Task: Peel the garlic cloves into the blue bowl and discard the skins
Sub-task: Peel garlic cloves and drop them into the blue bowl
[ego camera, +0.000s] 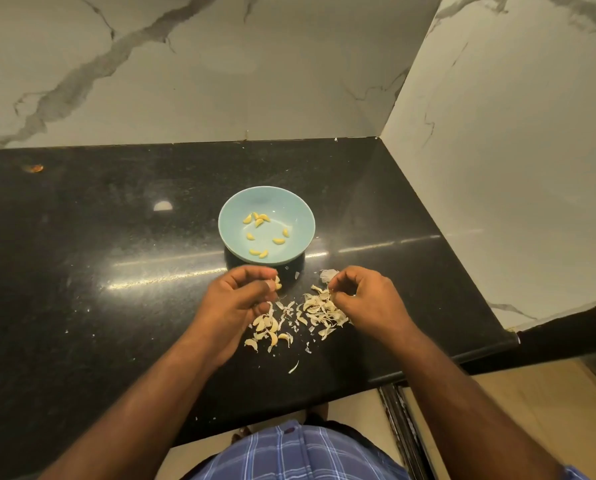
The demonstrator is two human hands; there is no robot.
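Head view shows our left hand (pixel 244 292) pinching a garlic clove (pixel 277 283) at 6 o'clock of the blue bowl (pixel 298 216); our right hand (pixel 365 294) curls over the skins (pixel 322 308), seemingly pinching one. We should strip cleanly before dropping it in.

Dim, warm overhead light glares in streaks on the glossy black countertop (pixel 116 271); wide-angle edges bow.
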